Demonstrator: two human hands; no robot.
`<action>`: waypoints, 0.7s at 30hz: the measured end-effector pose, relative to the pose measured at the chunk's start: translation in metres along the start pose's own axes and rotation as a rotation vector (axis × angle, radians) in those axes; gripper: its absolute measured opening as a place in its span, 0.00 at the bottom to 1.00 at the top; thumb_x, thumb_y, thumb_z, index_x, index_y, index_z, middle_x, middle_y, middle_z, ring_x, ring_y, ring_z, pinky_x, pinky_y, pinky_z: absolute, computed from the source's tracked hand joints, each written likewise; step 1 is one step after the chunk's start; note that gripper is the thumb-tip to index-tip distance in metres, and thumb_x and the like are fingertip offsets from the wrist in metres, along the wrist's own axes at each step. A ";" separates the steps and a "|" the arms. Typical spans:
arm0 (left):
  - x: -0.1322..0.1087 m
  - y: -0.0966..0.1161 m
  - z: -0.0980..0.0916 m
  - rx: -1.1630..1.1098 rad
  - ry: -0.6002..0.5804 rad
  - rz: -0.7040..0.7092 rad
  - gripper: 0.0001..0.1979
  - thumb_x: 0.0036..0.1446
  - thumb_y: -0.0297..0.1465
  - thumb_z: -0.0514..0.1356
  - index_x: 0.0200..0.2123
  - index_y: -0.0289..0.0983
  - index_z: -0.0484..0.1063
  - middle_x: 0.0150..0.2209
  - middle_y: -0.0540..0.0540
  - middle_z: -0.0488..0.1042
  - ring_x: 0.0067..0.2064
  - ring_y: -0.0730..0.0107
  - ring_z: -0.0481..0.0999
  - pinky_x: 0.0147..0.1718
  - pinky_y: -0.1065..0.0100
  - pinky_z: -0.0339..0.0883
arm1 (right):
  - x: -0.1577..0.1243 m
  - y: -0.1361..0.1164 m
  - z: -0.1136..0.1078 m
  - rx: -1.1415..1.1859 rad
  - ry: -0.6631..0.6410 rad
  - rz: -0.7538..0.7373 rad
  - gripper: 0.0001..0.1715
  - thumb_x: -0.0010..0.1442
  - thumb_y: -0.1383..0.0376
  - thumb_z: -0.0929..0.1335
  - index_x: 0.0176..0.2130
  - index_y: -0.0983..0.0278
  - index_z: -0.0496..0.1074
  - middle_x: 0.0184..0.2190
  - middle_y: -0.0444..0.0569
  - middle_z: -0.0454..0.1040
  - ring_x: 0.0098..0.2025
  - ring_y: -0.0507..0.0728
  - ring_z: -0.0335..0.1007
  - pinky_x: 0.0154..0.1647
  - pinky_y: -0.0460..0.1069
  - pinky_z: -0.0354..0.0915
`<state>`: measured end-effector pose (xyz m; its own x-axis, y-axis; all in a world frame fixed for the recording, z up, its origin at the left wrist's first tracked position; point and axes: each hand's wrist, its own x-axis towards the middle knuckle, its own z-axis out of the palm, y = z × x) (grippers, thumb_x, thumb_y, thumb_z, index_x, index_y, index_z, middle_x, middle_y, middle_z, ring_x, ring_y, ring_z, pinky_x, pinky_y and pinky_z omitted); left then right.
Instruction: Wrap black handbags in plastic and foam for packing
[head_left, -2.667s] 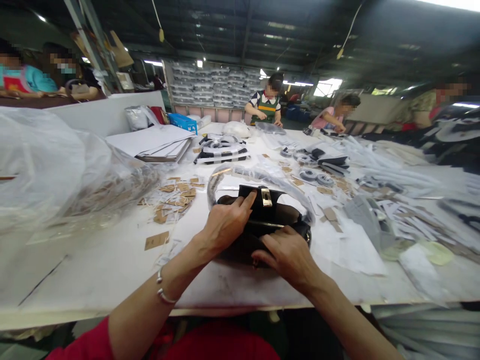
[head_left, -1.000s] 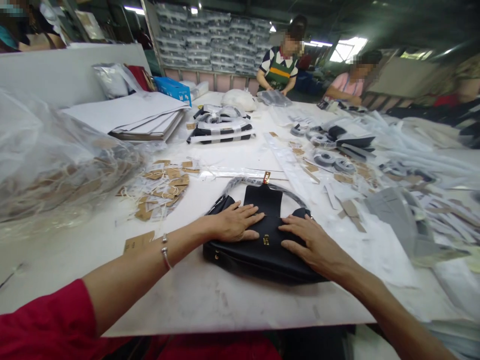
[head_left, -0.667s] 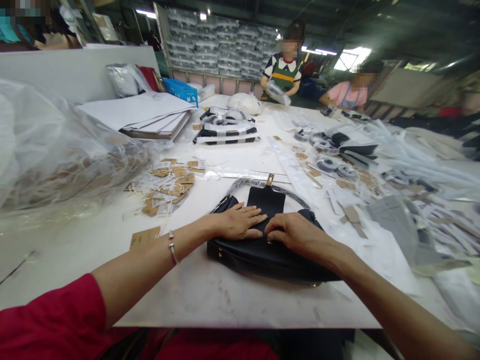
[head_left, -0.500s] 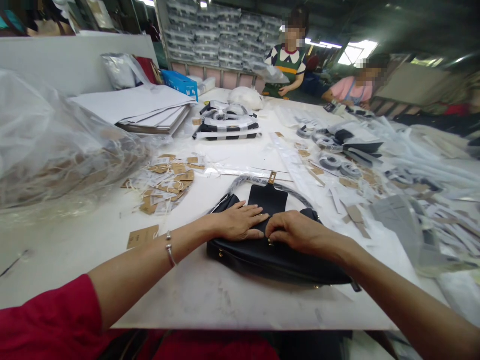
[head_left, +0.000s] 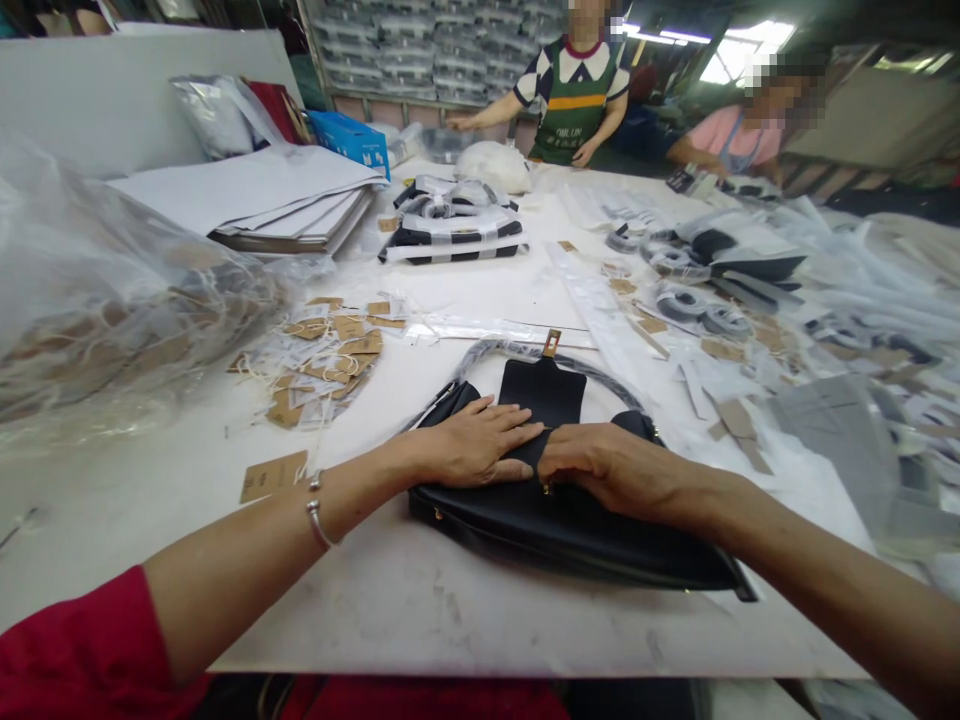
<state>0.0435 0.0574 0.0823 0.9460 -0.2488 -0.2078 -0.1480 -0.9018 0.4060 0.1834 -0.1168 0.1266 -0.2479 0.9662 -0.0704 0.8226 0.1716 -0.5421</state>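
Note:
A black handbag (head_left: 517,535) lies on the table in front of me, its flap (head_left: 541,393) folded back with a gold-rimmed slotted tab at the tip. The bag's wrapped handle (head_left: 480,350) arches behind it. My left hand (head_left: 480,442) rests flat on the bag, fingers stretched out and holding nothing. Close beside it, my right hand (head_left: 600,468) is closed in a pinch over the gold clasp (head_left: 547,489) at the bag's middle. Most of the clasp is hidden under those fingers.
Brown tags with strings (head_left: 330,350) are heaped left of the bag, near a large clear plastic bag (head_left: 112,300). Another wrapped black bag (head_left: 454,235) sits farther back. Wrapping scraps (head_left: 739,430) cover the right side. Two people are across the table.
My view has shifted slightly, and both hands stay at the same spots on the bag. Across the table, the person in the green apron has stretched an arm out to the left.

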 end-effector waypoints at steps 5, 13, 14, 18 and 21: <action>0.000 0.002 -0.002 -0.005 -0.019 -0.006 0.30 0.69 0.44 0.48 0.69 0.39 0.48 0.71 0.39 0.46 0.72 0.58 0.43 0.68 0.49 0.35 | 0.003 0.002 0.003 -0.009 -0.019 0.004 0.18 0.62 0.78 0.61 0.35 0.63 0.76 0.34 0.46 0.76 0.38 0.53 0.71 0.40 0.46 0.65; 0.002 -0.003 -0.001 -0.062 -0.011 0.019 0.31 0.69 0.47 0.46 0.69 0.40 0.47 0.71 0.39 0.47 0.71 0.56 0.45 0.68 0.48 0.35 | -0.002 -0.031 -0.012 -0.243 0.156 0.136 0.15 0.62 0.73 0.63 0.44 0.62 0.76 0.42 0.51 0.78 0.45 0.58 0.73 0.48 0.53 0.68; 0.002 -0.003 -0.001 -0.067 -0.011 0.019 0.31 0.69 0.47 0.46 0.69 0.40 0.47 0.71 0.39 0.47 0.71 0.56 0.45 0.68 0.47 0.35 | -0.006 -0.039 -0.015 -0.260 0.206 0.184 0.16 0.64 0.69 0.64 0.49 0.61 0.75 0.46 0.52 0.78 0.49 0.59 0.73 0.52 0.55 0.67; 0.002 -0.002 0.000 -0.074 -0.035 0.002 0.33 0.68 0.48 0.45 0.70 0.38 0.45 0.71 0.40 0.45 0.72 0.57 0.42 0.68 0.48 0.34 | -0.022 -0.054 -0.003 -0.222 0.223 0.439 0.30 0.65 0.51 0.64 0.61 0.61 0.67 0.61 0.55 0.68 0.63 0.65 0.62 0.63 0.61 0.60; 0.004 -0.004 0.001 -0.062 -0.032 0.006 0.34 0.68 0.48 0.48 0.69 0.36 0.46 0.71 0.38 0.45 0.72 0.55 0.42 0.67 0.48 0.34 | -0.025 -0.042 0.029 -0.082 0.041 0.541 0.39 0.66 0.45 0.59 0.64 0.67 0.62 0.67 0.59 0.59 0.69 0.66 0.50 0.69 0.64 0.48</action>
<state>0.0475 0.0599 0.0789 0.9355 -0.2656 -0.2330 -0.1341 -0.8771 0.4612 0.1399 -0.1538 0.1272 0.2407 0.9271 -0.2874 0.8645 -0.3394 -0.3708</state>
